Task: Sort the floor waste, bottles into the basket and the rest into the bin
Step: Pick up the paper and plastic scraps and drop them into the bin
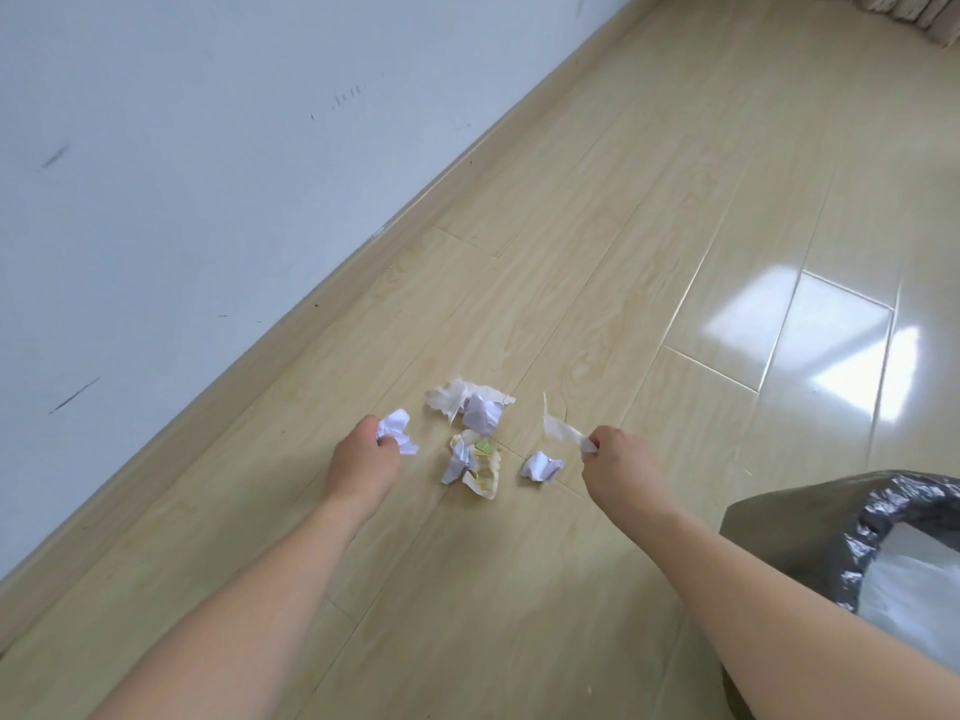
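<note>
Scraps of waste lie in a small cluster on the wooden floor. My left hand (363,449) grips a crumpled white paper ball (396,429). My right hand (615,457) pinches a thin strip of white tissue (561,431) that trails up and to the left. Between the hands lie a torn tissue with a paper ball (475,405), a yellow-and-white crumpled wrapper (480,467) and a small paper ball (541,466). The bin (779,527), lined with a dark bag, stands at the lower right beside my right forearm. No bottle or basket is in view.
A white wall (182,174) with a wooden skirting board runs diagonally along the left. Glossy floorboards (675,226) stretch away to the upper right, with window glare at the right. Something pale and textured sits at the top right corner (919,7).
</note>
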Demonstrator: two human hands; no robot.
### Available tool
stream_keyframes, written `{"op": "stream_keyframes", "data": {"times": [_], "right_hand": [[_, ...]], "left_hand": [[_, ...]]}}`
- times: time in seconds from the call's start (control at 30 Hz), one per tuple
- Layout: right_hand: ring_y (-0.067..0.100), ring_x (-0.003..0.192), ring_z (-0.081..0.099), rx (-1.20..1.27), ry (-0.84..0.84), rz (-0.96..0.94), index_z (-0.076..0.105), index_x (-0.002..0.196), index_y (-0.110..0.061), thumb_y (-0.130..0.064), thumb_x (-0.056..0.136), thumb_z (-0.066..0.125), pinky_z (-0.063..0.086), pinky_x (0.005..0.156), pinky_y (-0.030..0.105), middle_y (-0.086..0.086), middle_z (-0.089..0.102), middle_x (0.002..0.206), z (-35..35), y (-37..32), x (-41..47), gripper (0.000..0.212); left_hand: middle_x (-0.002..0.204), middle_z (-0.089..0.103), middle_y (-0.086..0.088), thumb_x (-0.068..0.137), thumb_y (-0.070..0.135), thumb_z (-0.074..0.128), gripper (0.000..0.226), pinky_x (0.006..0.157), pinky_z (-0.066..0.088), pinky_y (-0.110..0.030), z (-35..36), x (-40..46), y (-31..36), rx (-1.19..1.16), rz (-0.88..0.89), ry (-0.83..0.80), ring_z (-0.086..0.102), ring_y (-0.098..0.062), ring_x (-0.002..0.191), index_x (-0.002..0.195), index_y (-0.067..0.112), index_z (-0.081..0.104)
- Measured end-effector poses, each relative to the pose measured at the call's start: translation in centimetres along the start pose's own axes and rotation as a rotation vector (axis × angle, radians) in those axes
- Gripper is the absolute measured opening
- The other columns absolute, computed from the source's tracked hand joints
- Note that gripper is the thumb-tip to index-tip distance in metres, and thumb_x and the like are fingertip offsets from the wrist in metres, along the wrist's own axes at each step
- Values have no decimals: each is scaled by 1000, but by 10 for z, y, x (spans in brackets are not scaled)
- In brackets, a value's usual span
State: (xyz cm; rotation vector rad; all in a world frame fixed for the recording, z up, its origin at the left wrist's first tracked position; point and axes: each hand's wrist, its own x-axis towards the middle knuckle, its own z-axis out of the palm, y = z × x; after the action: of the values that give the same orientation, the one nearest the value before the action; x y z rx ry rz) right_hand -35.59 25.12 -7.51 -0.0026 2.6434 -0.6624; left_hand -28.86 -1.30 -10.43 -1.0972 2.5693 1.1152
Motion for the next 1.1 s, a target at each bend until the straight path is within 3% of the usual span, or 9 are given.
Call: {"op": "stream_keyframes", "data": {"times": [0.1,0.2,0.33,0.43,0.6,0.67,0.77,0.9,1.1], "right_hand": [[22,59,36,-10,38,-68,39,70,-12,3,88,41,24,47,29,2,42,65,-28,-6,-8,23],[23,63,49,-3,60,-108,50,87,-14,1,89,39,33,50,28,3,52,74,-65,-13,-22,19],[30,81,58,14,156,-112,56,106,-13,-3,91,36,44,64,32,9,60,94,-122,-4,-49,27],[32,83,56,9,262,-81,49,110,-13,-6,93,34,47,71,37,8,55,91,-164,23,-76,24],[29,71,54,-18,450,6,38,128,-20,-5,94,33,45,62,39,2,52,76,-210,102,-140,37],[29,72,56,-62,466,92,43,122,-19,-7,95,34,47,63,39,4,58,81,-216,138,-171,31],[27,83,55,-89,369,237,52,116,-16,-11,94,36,46,69,35,4,59,95,-209,179,-205,27],[31,118,47,-43,79,309,44,130,-14,-19,92,41,44,94,38,12,44,131,-185,199,-224,38],[30,140,20,-134,203,241,28,149,-29,-27,93,41,23,113,45,3,15,157,-200,178,-227,57]], "left_hand": [[71,49,1,96,16,41,12,50,29,-29,-6,-8,22,-95,70,87,44,-23,60,84,14,44],[74,53,4,96,20,47,6,53,35,-28,0,-24,59,-232,183,74,48,-18,65,94,17,51],[65,55,11,95,21,50,22,55,37,-25,22,-66,133,-447,352,-33,50,-14,65,73,23,47],[75,70,11,95,22,49,18,64,45,-34,44,-104,189,-501,510,-184,50,-17,67,77,20,52],[89,62,6,95,22,53,19,58,32,-14,88,-190,273,-248,891,-417,45,-2,63,77,19,57],[81,49,3,94,20,54,21,59,33,-19,104,-225,294,-65,1003,-513,45,-10,66,73,14,54],[75,56,4,91,24,55,9,64,40,-29,126,-262,302,273,1082,-669,51,-17,69,85,18,57],[119,58,5,91,45,53,35,102,32,-41,144,-279,293,835,1219,-463,50,-21,115,123,32,56],[140,44,2,94,33,47,45,108,24,-41,114,-263,292,722,1209,-332,36,-24,131,138,30,44]]}}
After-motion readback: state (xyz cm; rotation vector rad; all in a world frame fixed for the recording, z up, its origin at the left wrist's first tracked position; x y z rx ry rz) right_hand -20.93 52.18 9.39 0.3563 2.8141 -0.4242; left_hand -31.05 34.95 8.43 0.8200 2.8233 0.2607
